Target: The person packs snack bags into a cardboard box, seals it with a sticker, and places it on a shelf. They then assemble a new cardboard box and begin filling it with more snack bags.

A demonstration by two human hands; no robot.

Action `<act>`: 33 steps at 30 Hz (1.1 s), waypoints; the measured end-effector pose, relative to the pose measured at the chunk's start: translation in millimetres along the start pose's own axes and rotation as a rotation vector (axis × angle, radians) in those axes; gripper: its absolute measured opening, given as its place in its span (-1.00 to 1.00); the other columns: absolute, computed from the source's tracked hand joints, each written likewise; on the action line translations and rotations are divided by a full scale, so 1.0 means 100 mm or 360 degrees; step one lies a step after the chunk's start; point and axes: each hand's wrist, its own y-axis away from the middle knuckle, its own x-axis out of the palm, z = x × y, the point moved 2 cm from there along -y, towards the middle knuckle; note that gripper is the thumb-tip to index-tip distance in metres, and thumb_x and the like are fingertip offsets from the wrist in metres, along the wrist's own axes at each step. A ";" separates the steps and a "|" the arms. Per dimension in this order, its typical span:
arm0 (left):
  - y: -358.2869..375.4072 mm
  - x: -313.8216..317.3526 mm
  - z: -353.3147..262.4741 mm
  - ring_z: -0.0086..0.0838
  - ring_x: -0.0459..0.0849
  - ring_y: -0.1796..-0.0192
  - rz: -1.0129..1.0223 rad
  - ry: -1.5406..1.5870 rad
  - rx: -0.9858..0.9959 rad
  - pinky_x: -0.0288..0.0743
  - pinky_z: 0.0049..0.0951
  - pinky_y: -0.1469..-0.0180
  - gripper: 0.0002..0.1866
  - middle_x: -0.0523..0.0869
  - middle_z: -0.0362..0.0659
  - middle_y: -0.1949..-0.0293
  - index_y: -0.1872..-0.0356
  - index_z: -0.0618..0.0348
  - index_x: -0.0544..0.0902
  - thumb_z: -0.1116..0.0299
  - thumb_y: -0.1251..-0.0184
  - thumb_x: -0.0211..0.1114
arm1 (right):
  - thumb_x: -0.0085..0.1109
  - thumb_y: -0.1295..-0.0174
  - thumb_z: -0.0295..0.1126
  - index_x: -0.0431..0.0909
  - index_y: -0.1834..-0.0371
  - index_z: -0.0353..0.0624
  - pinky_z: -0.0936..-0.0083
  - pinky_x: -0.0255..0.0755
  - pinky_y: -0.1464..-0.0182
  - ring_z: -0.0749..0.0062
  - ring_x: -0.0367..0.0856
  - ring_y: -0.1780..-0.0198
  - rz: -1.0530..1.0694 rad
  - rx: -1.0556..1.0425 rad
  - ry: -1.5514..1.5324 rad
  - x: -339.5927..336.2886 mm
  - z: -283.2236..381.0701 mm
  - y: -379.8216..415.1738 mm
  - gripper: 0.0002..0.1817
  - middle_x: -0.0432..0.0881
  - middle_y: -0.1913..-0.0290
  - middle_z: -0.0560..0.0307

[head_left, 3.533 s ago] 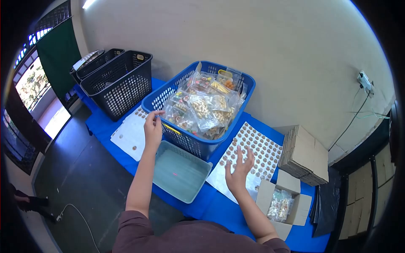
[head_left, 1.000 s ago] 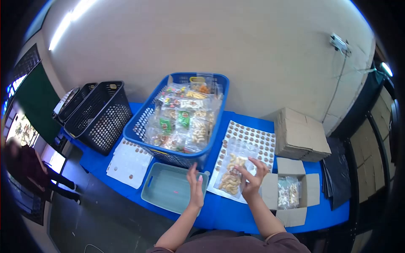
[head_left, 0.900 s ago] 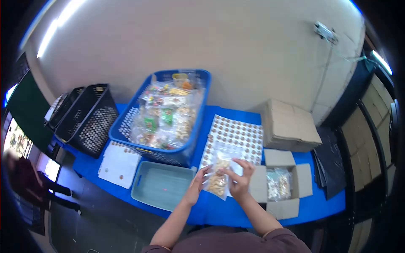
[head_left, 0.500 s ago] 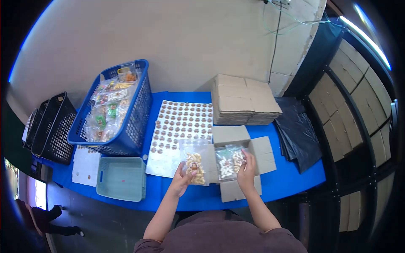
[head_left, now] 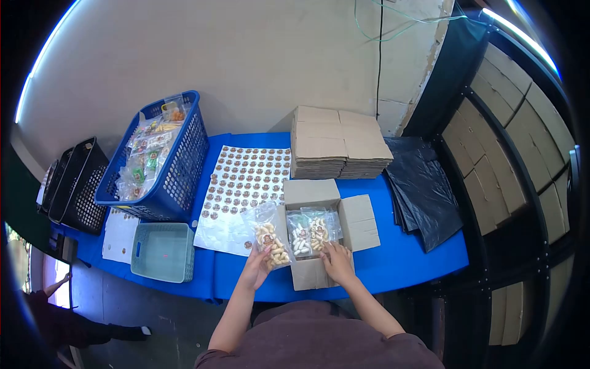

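With the open carton (head_left: pixel 312 192) spreading its flaps (head_left: pixel 361 224), a hasty swing could snag the bag (head_left: pixel 275 243) pinched low in the left hand (head_left: pixel 257 265), just left of it; from where I stand, the right hand's (head_left: pixel 337 263) grip, at the carton's near side, is unclear; the bag, clear and tilted, shows pale curved pieces (head_left: pixel 280 256), a brown label (head_left: pixel 266 239)

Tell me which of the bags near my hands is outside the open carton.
The bag of cream pieces held in your left hand; the bag of white pieces and the second cream bag lie inside the carton.
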 end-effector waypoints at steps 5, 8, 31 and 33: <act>-0.04 -0.01 0.08 -0.31 0.57 -0.19 -0.0110 -0.0051 0.0115 0.50 -0.21 -0.20 -0.45 0.51 -0.11 -0.20 -0.41 0.08 0.16 0.36 -0.45 0.09 | 0.06 -0.33 -0.28 0.43 -0.24 -0.11 0.11 0.09 -0.34 -0.07 0.31 -0.30 -0.0072 -0.0032 -0.0181 -0.09 0.03 -0.03 -0.58 0.42 -0.24 -0.19; 0.02 -0.01 -0.07 -0.32 0.58 -0.18 -0.0210 -0.0042 0.0241 0.50 -0.23 -0.20 -0.47 0.52 -0.10 -0.18 -0.39 0.11 0.19 0.34 -0.46 0.09 | 0.09 -0.30 -0.33 0.44 -0.23 -0.11 0.11 0.10 -0.34 -0.08 0.30 -0.30 -0.0109 -0.0106 -0.0206 -0.03 0.03 -0.08 -0.58 0.42 -0.23 -0.19; 0.11 -1.88 -4.20 0.10 0.24 -0.40 -0.1363 -0.0059 0.1239 0.19 0.14 -0.36 -0.15 0.13 0.20 -0.41 -0.46 0.09 0.07 0.08 -0.24 0.30 | 0.08 -0.28 -0.45 0.53 -0.06 -0.25 0.13 0.19 -0.31 -0.10 0.31 -0.26 -0.0469 -0.0072 -0.0175 -0.09 0.74 -0.93 -0.70 0.41 -0.19 -0.22; -0.13 -2.34 -4.31 0.05 0.18 -0.41 -0.1669 -0.0485 0.1286 0.16 0.00 -0.38 -0.13 0.11 0.20 -0.39 -0.46 0.06 0.11 0.07 -0.18 0.34 | 0.07 -0.29 -0.44 0.54 -0.06 -0.23 0.13 0.19 -0.31 -0.07 0.31 -0.26 -0.0456 0.0089 -0.0135 0.00 0.72 -0.86 -0.71 0.42 -0.18 -0.20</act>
